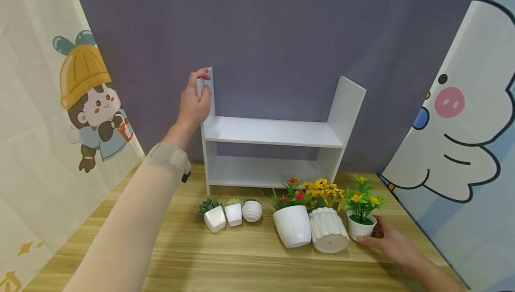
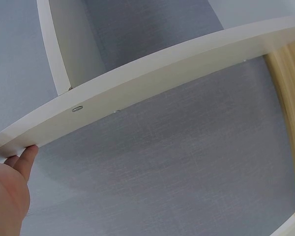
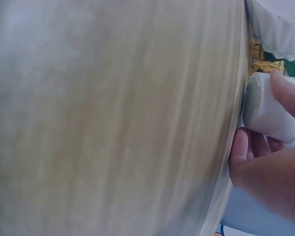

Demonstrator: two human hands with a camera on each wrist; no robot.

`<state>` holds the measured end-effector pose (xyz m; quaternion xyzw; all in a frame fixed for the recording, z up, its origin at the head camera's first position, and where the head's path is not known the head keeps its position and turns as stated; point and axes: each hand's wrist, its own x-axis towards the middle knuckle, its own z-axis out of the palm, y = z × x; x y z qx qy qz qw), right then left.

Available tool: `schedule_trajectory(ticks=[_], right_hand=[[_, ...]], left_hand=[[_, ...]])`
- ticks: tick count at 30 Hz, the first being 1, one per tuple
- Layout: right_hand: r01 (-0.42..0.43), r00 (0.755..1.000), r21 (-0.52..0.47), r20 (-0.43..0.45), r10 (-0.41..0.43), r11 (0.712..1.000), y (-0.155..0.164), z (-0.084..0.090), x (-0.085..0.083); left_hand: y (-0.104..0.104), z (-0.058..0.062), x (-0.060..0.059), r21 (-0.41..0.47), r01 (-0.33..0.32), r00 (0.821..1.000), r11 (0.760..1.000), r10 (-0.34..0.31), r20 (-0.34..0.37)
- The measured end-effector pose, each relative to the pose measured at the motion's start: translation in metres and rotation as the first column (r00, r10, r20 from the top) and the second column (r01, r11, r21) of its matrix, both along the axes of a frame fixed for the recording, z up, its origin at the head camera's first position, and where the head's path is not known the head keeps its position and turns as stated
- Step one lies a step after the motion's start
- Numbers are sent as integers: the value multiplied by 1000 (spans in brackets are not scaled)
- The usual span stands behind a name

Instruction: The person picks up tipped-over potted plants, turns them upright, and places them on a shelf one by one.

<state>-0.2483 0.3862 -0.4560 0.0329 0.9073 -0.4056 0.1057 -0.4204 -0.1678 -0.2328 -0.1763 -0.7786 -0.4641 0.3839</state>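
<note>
The left hand [image 1: 195, 104] grips the top of the left side panel of the white shelf unit [image 1: 273, 133], fingers curled over the panel's upper edge and thumb against its near face; in the left wrist view one fingertip [image 2: 27, 155] lies against the panel edge. The right hand [image 1: 392, 238] holds the small white pot [image 1: 361, 227] of yellow flowers at the right end of the row, fingers curled round its lower wall; the right wrist view shows fingers [image 3: 285, 93] wrapped round the pot's body, with the pot standing on the wooden table [image 1: 225, 260]. The shelf unit stands at the back of the table against the grey backdrop [image 1: 273, 37] and has two boards, one upper and one lower, between two upright side panels. Six pots stand in a row in front of it: three miniature succulent pots [image 1: 233, 213] on the left, close together, then a smooth white pot [image 1: 293, 225] with red flowers, a ribbed white pot [image 1: 329, 229] with yellow flowers touching it, both tilted, and the held pot just beside that. Printed cartoon curtains [image 1: 60, 104] hang on both sides.
</note>
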Motion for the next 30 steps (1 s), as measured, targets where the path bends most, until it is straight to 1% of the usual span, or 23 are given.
schedule_trajectory(ticks=[9, 17, 25, 30], right_hand=[[-14, 1000, -12, 2, 14, 1000, 3, -3, -2], [-34, 999, 15, 11, 34, 999, 5, -5, -4], [-40, 998, 23, 46, 39, 999, 4, -6, -4], [-53, 998, 55, 37, 51, 997, 1, -5, -4]], left_hand=[[1, 1, 0, 2, -6, 1000, 1000, 6, 2], [0, 0, -2, 8, 1, 1000, 1000, -1, -5], [0, 0, -3, 1, 1, 1000, 1000, -1, -12], [0, 0, -2, -3, -4, 1000, 1000, 4, -11]])
